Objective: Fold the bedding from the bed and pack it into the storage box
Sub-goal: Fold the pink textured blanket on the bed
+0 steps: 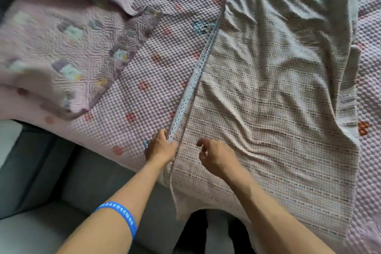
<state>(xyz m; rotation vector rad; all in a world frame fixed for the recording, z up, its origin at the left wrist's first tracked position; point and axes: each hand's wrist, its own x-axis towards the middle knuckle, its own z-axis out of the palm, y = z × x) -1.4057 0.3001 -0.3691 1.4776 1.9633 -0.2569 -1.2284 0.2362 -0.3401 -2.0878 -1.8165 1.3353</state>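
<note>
Two hands are working at the near edge of the woven blanket (268, 88) we are spreading lengthwise over the pink bedspread (144, 64): our left hand (160, 146) is pinching its crocheted border (193, 80), while our right hand (214, 156) is hovering loosely curled, holding nothing. We are judging the cloth light, limp and crease-prone, so we are favouring grips at corners and hems.

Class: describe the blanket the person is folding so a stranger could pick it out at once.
Start with the pink bubble-textured bedspread covering the bed. The checked blanket lies on its right half, its pale blue edging at the left hand. Unlike the quilted pink cover on the left, it is thin, woven and striped.
</note>
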